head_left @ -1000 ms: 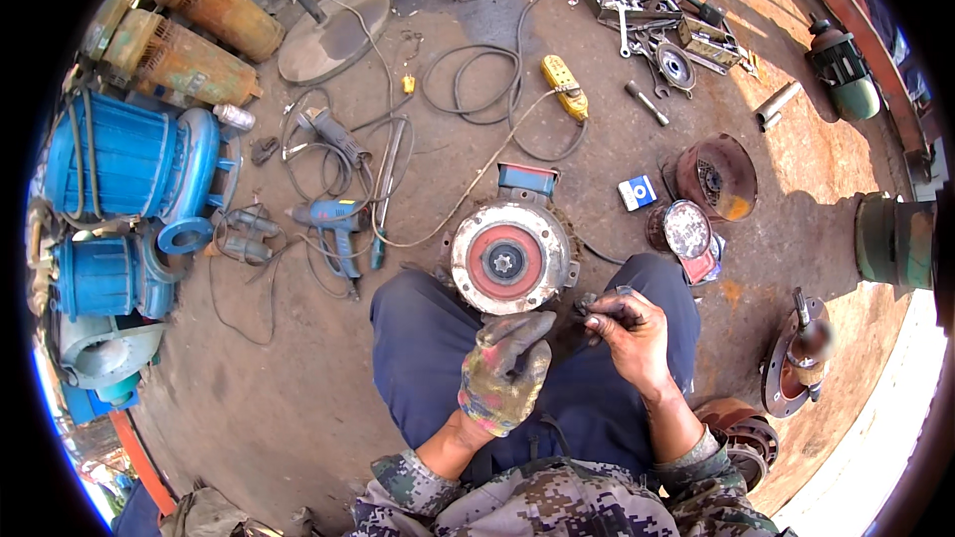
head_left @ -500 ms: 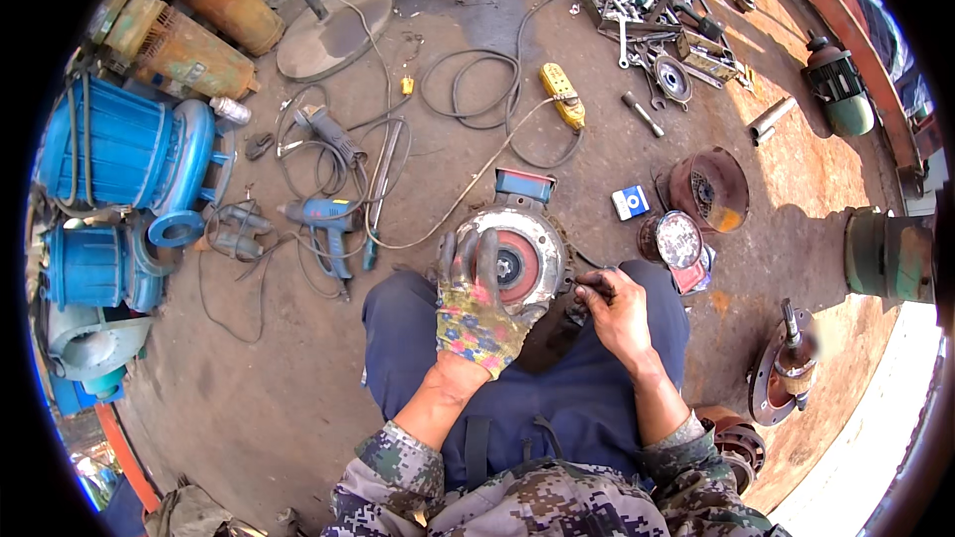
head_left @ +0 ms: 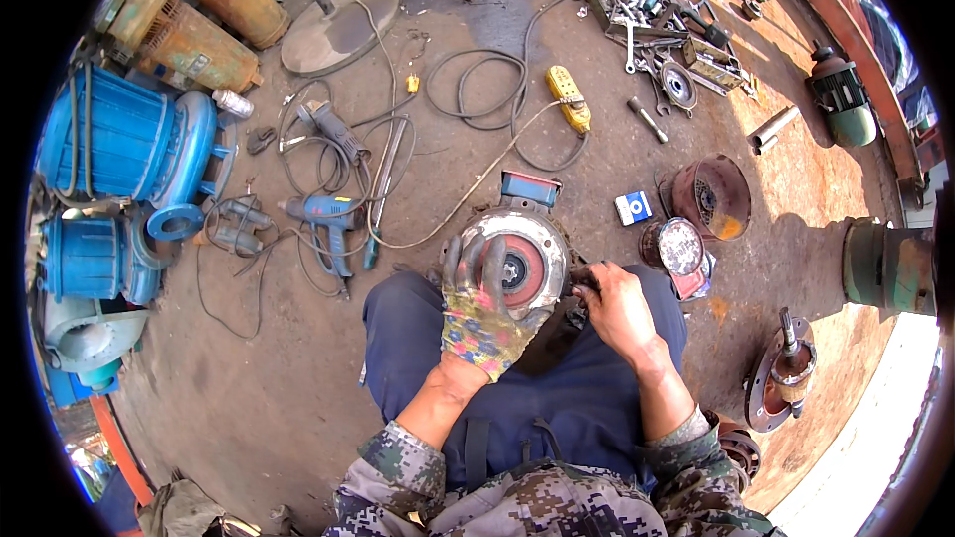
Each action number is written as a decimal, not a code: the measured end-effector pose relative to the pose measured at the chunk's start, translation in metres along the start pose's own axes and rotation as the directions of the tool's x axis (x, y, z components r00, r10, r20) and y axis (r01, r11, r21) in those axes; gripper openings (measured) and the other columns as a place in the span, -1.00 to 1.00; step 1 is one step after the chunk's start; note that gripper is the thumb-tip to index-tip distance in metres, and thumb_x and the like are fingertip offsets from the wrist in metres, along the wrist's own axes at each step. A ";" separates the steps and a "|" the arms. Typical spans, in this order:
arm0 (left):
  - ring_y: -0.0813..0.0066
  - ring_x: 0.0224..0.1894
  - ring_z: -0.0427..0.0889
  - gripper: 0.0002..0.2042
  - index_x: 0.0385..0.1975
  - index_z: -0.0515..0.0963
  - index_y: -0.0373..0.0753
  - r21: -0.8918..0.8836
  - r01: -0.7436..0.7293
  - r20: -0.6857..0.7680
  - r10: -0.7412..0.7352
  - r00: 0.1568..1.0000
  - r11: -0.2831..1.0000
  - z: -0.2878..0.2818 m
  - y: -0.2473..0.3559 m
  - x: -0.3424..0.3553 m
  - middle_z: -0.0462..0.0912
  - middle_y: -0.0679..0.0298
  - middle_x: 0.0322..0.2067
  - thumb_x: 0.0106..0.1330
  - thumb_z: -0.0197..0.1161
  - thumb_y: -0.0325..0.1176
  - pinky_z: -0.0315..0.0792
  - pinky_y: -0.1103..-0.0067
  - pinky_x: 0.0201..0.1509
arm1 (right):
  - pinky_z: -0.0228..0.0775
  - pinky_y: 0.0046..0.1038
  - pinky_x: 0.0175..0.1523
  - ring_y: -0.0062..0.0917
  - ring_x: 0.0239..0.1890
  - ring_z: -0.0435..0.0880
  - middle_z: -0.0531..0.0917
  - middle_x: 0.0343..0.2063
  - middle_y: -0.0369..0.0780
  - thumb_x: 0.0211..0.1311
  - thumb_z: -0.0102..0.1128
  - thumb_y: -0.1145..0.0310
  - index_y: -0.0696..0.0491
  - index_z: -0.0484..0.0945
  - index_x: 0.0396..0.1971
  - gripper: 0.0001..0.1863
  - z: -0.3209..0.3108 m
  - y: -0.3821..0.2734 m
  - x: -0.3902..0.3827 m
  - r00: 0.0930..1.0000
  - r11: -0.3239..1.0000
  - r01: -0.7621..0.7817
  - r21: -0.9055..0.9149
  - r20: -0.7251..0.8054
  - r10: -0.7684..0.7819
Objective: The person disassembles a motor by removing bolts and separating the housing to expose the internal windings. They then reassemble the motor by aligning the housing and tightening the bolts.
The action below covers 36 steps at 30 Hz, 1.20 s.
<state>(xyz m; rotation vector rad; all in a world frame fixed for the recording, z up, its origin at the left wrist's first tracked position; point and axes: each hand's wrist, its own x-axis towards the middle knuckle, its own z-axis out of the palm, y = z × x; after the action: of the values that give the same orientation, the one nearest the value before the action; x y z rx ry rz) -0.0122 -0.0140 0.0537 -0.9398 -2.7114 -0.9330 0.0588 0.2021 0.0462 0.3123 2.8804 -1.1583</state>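
Note:
Between my knees stands an electric motor [head_left: 545,268] with a pale metal end ring, a reddish inner ring and a shaft in the middle. My left hand [head_left: 479,304], in a patterned work glove with dark fingertips, lies over the left side of that end. Its fingers are stretched out and its thumb is apart along the lower rim. My bare right hand [head_left: 617,308] is at the motor's right edge, thumb and fingertips pinched together. Whatever they pinch is too small and dark to make out.
A blue heat gun [head_left: 328,224], an angle grinder [head_left: 333,129] and tangled cables lie left. Ahead is a yellow power strip [head_left: 569,99]. A toolbox [head_left: 647,15] stands far right. Nearer right are a rusty drum [head_left: 709,197] and a tin [head_left: 679,246]. Blue pumps [head_left: 109,139] line the left.
The view has shifted slightly. My right hand has turned a little at the motor's edge, its fingertips still pinched. My left hand stays on the motor's end.

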 end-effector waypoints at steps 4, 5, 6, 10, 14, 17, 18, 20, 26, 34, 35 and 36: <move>-0.25 0.41 0.26 0.03 0.47 0.14 -0.45 -0.003 -0.005 -0.019 0.005 1.000 1.000 -0.001 0.000 0.000 0.31 -0.17 0.34 0.09 0.60 -0.08 0.16 0.02 0.54 | 0.53 -0.06 -0.15 0.08 -0.23 0.66 0.63 -0.32 0.04 0.21 0.38 0.53 0.14 0.61 -0.24 -0.84 0.001 -0.004 0.009 1.000 0.999 0.019 -0.036 -0.020 -0.019; -0.25 0.42 0.26 0.03 0.47 0.14 -0.45 -0.003 -0.003 -0.024 0.003 1.000 1.000 0.000 0.000 0.000 0.31 -0.17 0.34 0.09 0.61 -0.08 0.16 0.02 0.54 | 0.53 -0.06 -0.16 0.08 -0.23 0.66 0.63 -0.32 0.04 0.20 0.39 0.53 0.14 0.60 -0.26 -0.85 0.003 -0.003 0.009 0.998 0.996 0.047 -0.080 -0.026 -0.049; -0.25 0.42 0.25 0.03 0.46 0.14 -0.46 0.002 0.005 -0.021 -0.005 1.000 1.000 -0.001 0.001 0.000 0.31 -0.17 0.34 0.08 0.61 -0.08 0.16 0.02 0.54 | 0.53 -0.05 -0.17 0.08 -0.23 0.66 0.63 -0.32 0.03 0.20 0.39 0.53 0.14 0.59 -0.28 -0.85 0.004 -0.002 0.008 0.996 0.989 0.075 -0.124 -0.030 -0.080; -0.25 0.43 0.24 0.04 0.46 0.15 -0.46 0.020 0.026 -0.019 -0.026 0.999 0.999 0.000 0.002 -0.001 0.32 -0.17 0.34 0.08 0.61 -0.05 0.17 0.02 0.54 | 0.53 -0.07 -0.20 0.04 -0.27 0.66 0.62 -0.32 0.00 0.18 0.40 0.55 0.12 0.62 -0.23 -0.83 0.010 0.009 -0.003 0.992 0.985 0.118 -0.123 -0.033 -0.123; -0.25 0.44 0.25 0.03 0.45 0.17 -0.46 0.036 0.063 -0.033 -0.062 0.998 0.997 0.001 0.006 -0.001 0.34 -0.16 0.34 0.08 0.60 -0.02 0.18 0.03 0.53 | 0.53 -0.10 -0.20 -0.01 -0.30 0.66 0.61 -0.33 -0.03 0.17 0.40 0.57 0.10 0.67 -0.15 -0.76 0.016 0.016 -0.008 0.980 0.987 0.138 -0.078 -0.132 -0.147; -0.25 0.43 0.26 0.03 0.45 0.17 -0.46 0.029 0.052 -0.029 -0.051 0.998 0.998 0.002 0.002 -0.002 0.34 -0.16 0.34 0.09 0.60 -0.01 0.19 0.03 0.52 | 0.54 -0.12 -0.19 -0.03 -0.30 0.66 0.61 -0.32 -0.04 0.17 0.39 0.59 0.09 0.69 -0.11 -0.73 0.014 0.016 -0.009 0.980 0.986 0.148 -0.079 -0.125 -0.157; -0.25 0.43 0.26 0.03 0.45 0.18 -0.46 0.028 0.044 -0.024 -0.044 0.999 0.999 0.002 0.001 -0.003 0.34 -0.16 0.34 0.09 0.60 0.00 0.19 0.03 0.52 | 0.54 -0.13 -0.19 -0.03 -0.29 0.67 0.61 -0.32 -0.04 0.17 0.38 0.59 0.09 0.70 -0.10 -0.73 0.014 0.015 -0.010 0.981 0.985 0.151 -0.087 -0.109 -0.160; -0.26 0.43 0.27 0.03 0.45 0.18 -0.46 0.025 0.026 -0.015 -0.026 1.000 0.999 0.002 -0.003 -0.004 0.34 -0.16 0.34 0.09 0.60 0.00 0.20 0.02 0.52 | 0.54 -0.14 -0.18 -0.03 -0.28 0.67 0.61 -0.32 -0.04 0.18 0.36 0.60 0.09 0.71 -0.10 -0.73 0.014 0.015 -0.011 0.983 0.987 0.148 -0.068 -0.098 -0.154; -0.28 0.42 0.27 0.04 0.44 0.18 -0.48 -0.002 0.022 -0.039 -0.022 0.999 1.000 -0.003 0.001 0.000 0.33 -0.16 0.34 0.08 0.60 0.01 0.21 0.01 0.51 | 0.55 -0.12 -0.17 0.01 -0.27 0.67 0.61 -0.31 0.00 0.20 0.32 0.62 0.12 0.70 -0.14 -0.77 0.020 0.008 -0.010 0.981 0.990 0.123 -0.074 -0.144 -0.133; -0.26 0.42 0.27 0.04 0.45 0.17 -0.48 -0.009 0.031 -0.020 -0.031 0.999 0.999 -0.001 -0.004 -0.003 0.33 -0.17 0.34 0.09 0.61 0.00 0.21 0.03 0.52 | 0.56 -0.08 -0.17 0.05 -0.28 0.67 0.63 -0.32 0.05 0.22 0.32 0.58 0.17 0.66 -0.22 -0.86 0.031 -0.001 -0.014 0.975 0.996 0.024 -0.091 -0.219 -0.044; -0.25 0.43 0.27 0.05 0.45 0.16 -0.48 -0.015 0.028 -0.015 -0.029 0.999 0.999 -0.002 -0.004 -0.003 0.33 -0.17 0.34 0.09 0.60 0.01 0.21 0.04 0.52 | 0.56 -0.08 -0.17 0.06 -0.29 0.67 0.63 -0.32 0.05 0.23 0.32 0.58 0.18 0.66 -0.23 -0.87 0.031 -0.001 -0.014 0.973 0.995 0.033 -0.092 -0.224 -0.053; -0.25 0.43 0.28 0.05 0.45 0.16 -0.48 -0.023 0.023 -0.016 -0.023 1.000 0.999 -0.002 -0.005 -0.003 0.33 -0.17 0.34 0.09 0.60 0.01 0.20 0.04 0.53 | 0.56 -0.07 -0.17 0.06 -0.29 0.67 0.63 -0.32 0.06 0.23 0.32 0.57 0.19 0.65 -0.24 -0.89 0.031 -0.001 -0.014 0.971 0.995 0.042 -0.094 -0.230 -0.063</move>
<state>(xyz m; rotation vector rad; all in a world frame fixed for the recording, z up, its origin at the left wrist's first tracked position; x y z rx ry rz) -0.0126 -0.0198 0.0521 -0.9027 -2.7093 -0.9734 0.0708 0.1776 0.0251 0.3964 3.1496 -1.0629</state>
